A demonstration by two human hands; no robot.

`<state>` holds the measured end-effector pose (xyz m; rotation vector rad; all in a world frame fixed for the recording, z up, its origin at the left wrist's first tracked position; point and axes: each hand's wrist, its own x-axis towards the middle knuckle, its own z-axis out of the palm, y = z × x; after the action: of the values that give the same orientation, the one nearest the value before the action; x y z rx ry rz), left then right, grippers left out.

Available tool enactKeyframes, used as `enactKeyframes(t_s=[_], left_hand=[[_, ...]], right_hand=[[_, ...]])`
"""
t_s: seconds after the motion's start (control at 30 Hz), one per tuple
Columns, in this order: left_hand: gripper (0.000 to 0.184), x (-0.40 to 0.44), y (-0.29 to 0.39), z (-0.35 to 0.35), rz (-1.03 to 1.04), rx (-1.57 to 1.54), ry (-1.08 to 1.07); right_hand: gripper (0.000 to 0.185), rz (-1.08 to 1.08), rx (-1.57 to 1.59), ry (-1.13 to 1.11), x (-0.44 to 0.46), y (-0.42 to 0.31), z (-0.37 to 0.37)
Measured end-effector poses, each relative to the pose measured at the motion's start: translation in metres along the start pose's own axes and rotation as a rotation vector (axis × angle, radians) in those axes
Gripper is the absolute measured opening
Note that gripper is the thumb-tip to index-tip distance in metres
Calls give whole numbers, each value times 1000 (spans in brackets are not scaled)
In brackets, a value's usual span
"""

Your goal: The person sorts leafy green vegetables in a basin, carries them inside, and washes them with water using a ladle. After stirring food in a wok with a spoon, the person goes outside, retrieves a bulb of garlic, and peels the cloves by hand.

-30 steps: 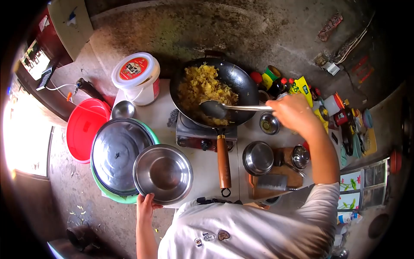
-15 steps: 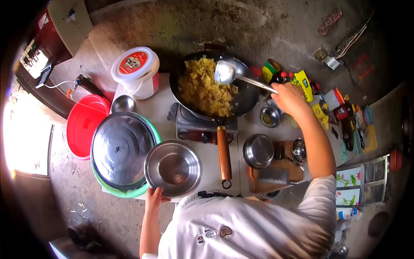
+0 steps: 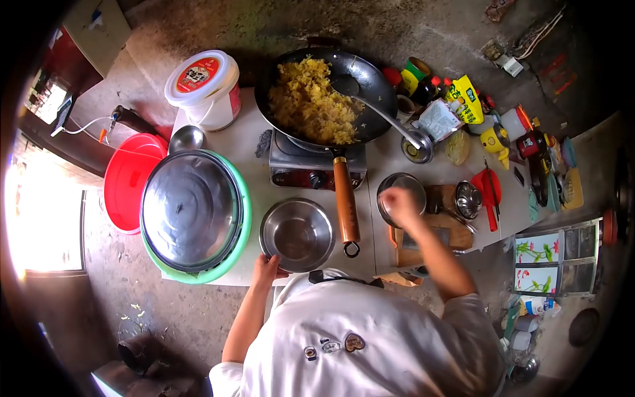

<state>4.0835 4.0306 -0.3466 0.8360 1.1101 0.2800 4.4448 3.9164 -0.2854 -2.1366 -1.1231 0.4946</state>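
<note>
Right grip (image 3: 401,208) has left the spatula (image 3: 390,119) and overlaps the small bowl (image 3: 414,184); closure indeterminate. Left grip (image 3: 266,269) remains clamped on the basin (image 3: 297,235).

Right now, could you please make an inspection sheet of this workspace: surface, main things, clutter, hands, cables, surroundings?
Surface: pale table, bare in patches.
Main things: wok with yellow food on the stove; long-handled utensil resting across its rim.
Clutter: bottles and yellow packet crowded right of the wok.
Hands: left hand grips the steel bowl at its rim; right hand, blurred, is at another metal bowl, contact unclear.
Cables: white cable far left; wires on the right wall.
Surroundings: red tub left; bright opening beyond.
</note>
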Motion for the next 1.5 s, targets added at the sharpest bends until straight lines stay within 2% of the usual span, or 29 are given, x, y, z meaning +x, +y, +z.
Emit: enactKeyframes(t_s=[0.03, 0.07, 0.13, 0.23, 0.27, 0.33, 0.4, 0.43, 0.47, 0.53, 0.67, 0.7, 0.77, 0.93, 1.0, 1.07, 1.13, 1.17, 1.23, 1.27, 1.3, 1.33, 1.4, 1.43, 1.47, 1.5], left_hand=[[28, -2, 1, -1, -48, 22, -3], [29, -4, 1, -2, -97, 43, -6], [30, -8, -3, -9, -97, 31, -23], [33, -12, -11, -16, -104, 33, 0], [34, -13, -12, -18, -113, 45, 37], [32, -13, -15, -23, -99, 28, 33], [30, -15, -19, -27, -83, -3, 30], [30, -14, -23, -30, -87, -13, 29], [31, -11, -28, -35, -73, 0, 26], [32, -10, -33, -39, -59, 3, 24], [33, -5, -40, -43, -31, 45, 41], [33, -5, -39, -43, -17, 50, 50], [34, -7, -38, -43, -27, 53, 60], [37, -25, -26, -45, -38, -30, 27], [37, -29, -25, -52, -75, 229, -1], [51, -33, -16, -62, -26, 805, -34], [52, -54, 18, -53, -42, 1085, -23], [52, -59, 28, -46, -45, 1069, -17], [44, -68, 44, -28, 260, 896, -70], [41, -73, 57, -15, 314, 772, -134], [37, -75, 69, 1, 369, 649, -196], [37, -69, 72, 18, 305, 451, -320], [51, -72, 99, 57, 134, 165, -544], [62, -74, 111, 75, 66, 68, -600], [61, -76, 120, 94, 12, -32, -628], [59, -78, 127, 111, -42, -129, -657]], right_hand=[[14, 23, 105, -97, -12, -42, 19], [19, 10, 146, -141, -4, -11, 71], [26, 144, 156, -133, 11, -43, 107], [30, -15, 86, 1, 45, -55, 159], [30, 63, -120, 23, 52, -64, 163], [29, 138, -332, 46, 58, -76, 166], [24, 60, -529, 139, 58, -79, 170], [16, -94, -630, 203, 56, -77, 171], [16, -98, -638, 196, 57, -75, 174], [11, -268, -977, 158, 62, -71, 179], [11, -456, -1367, 63, 62, -80, 180], [11, -461, -1372, 66, 61, -82, 178], [12, -619, -1518, 14, 57, -86, 175], [12, -561, -1471, 65, 60, -75, 180], [11, -509, -1337, 108, 62, -66, 179], [12, -474, -1244, 109, 62, -62, 175], [17, -361, -1019, 117, 58, -65, 170], [19, -329, -946, 117, 55, -70, 165], [22, -224, -746, 21, 45, -85, 145], [23, -194, -683, -14, 41, -86, 137], [23, -254, -550, -9, 38, -76, 129], [24, -308, -413, -3, 33, -67, 120], [27, -252, -446, -32, 18, -65, 90], [27, -89, -258, -78, 15, -53, 73], [28, 73, -69, -122, 15, -40, 56], [27, -8, -175, 52, 17, -29, 40]])
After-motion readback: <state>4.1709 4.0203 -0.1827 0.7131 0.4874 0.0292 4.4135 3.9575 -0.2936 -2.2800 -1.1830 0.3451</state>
